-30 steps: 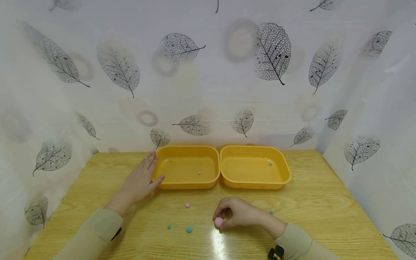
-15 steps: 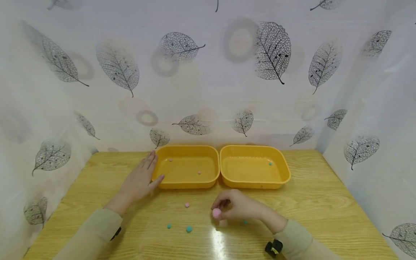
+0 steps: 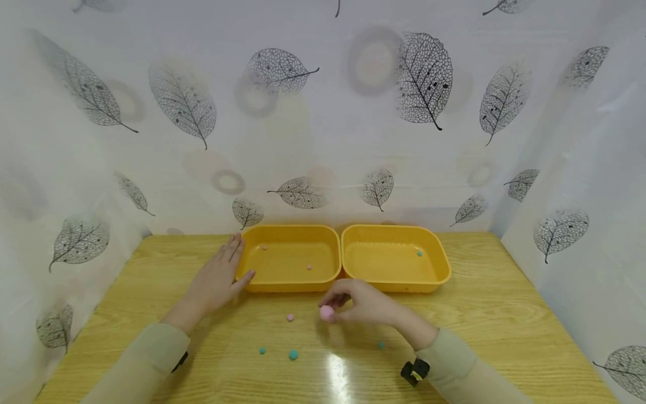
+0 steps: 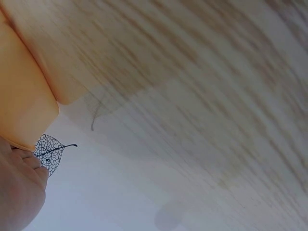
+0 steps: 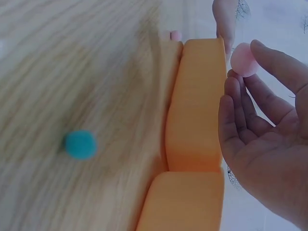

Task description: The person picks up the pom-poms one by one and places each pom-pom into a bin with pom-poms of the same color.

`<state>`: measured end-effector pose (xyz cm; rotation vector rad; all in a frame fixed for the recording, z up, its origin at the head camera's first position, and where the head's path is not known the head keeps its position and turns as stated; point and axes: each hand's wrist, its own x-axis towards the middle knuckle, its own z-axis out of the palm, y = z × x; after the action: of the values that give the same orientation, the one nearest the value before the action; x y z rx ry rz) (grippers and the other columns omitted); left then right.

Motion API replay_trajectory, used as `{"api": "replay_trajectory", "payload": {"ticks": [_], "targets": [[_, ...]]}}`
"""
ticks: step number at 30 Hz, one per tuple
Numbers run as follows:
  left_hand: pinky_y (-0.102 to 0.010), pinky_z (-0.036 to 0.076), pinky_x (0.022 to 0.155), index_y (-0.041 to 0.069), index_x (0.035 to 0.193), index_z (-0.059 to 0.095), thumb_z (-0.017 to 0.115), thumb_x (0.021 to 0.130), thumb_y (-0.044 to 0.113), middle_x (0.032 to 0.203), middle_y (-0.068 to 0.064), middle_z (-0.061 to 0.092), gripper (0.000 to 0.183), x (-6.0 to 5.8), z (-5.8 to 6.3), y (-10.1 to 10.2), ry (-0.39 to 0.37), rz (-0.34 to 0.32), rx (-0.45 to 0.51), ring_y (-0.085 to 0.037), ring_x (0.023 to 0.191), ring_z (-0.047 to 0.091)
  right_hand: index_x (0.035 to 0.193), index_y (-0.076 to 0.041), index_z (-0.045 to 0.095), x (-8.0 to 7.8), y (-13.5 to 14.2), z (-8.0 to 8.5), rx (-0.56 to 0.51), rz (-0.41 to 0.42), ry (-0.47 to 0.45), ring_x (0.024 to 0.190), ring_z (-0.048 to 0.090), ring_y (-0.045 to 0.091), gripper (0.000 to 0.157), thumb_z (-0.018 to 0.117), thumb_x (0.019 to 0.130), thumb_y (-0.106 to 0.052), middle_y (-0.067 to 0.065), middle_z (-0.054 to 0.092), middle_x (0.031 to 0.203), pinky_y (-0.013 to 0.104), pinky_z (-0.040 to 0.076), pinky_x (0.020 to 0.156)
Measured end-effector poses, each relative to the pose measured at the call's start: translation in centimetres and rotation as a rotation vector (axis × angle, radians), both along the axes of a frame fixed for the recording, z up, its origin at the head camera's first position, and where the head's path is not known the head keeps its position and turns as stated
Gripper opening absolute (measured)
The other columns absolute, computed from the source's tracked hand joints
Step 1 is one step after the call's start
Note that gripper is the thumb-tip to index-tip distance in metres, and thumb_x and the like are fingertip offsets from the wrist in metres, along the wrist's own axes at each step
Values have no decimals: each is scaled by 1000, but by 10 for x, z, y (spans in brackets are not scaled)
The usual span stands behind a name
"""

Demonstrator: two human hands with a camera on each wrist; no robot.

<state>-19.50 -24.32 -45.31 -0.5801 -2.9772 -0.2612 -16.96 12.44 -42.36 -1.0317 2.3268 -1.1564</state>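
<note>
My right hand [image 3: 364, 303] pinches a pink ball [image 3: 327, 313] between thumb and fingertips, raised over the table in front of the trays. The right wrist view also shows this pink ball [image 5: 244, 60] at the fingertips. With fingers straight, my left hand [image 3: 214, 280] rests against the left end of the left yellow tray [image 3: 290, 288]. Two tiny pink balls, one of them a pink bead-like ball [image 3: 309, 267], lie inside that tray. The right yellow tray [image 3: 396, 287] stands beside it and holds a small teal ball [image 3: 419, 253].
On the wooden table [image 3: 484, 314] before the trays lie a small pink ball [image 3: 290, 317], a small teal ball [image 3: 262, 350], a larger teal ball [image 3: 293, 354] and another teal ball [image 3: 381, 345] near the right forearm. A leaf-patterned curtain [image 3: 323, 123] hangs behind.
My right hand has lifted the pink ball off the table and carried it forward and slightly left. A teal ball by the right forearm shifted left earlier. The left hand stays put.
</note>
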Motion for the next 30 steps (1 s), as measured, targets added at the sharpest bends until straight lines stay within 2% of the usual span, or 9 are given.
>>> {"api": "replay_trajectory", "payload": {"ticks": [13, 24, 30], "targets": [[-61, 24, 132, -15, 161, 25, 55, 110, 38, 174, -32, 16, 79, 0, 0, 0, -3, -2, 3, -48, 162, 20, 117, -3, 77, -21, -14, 19, -7, -36, 50, 96, 69, 8, 24, 80, 97, -16, 9, 79, 111, 23, 61, 90], [-61, 23, 133, -15, 161, 25, 51, 111, 42, 174, -32, 16, 80, 0, -1, -1, -6, -8, 9, -47, 162, 19, 122, 0, 76, -42, -25, 33, -18, -90, 22, 100, 71, 12, 29, 79, 97, -13, 13, 79, 117, 23, 61, 94], [-61, 23, 132, -15, 161, 25, 51, 111, 43, 174, -31, 15, 81, 0, 0, -1, -13, -8, 16, -47, 162, 19, 121, 0, 76, -55, -28, 32, -14, -142, -10, 94, 69, 9, 28, 79, 95, -10, 14, 80, 114, 21, 60, 87]]}}
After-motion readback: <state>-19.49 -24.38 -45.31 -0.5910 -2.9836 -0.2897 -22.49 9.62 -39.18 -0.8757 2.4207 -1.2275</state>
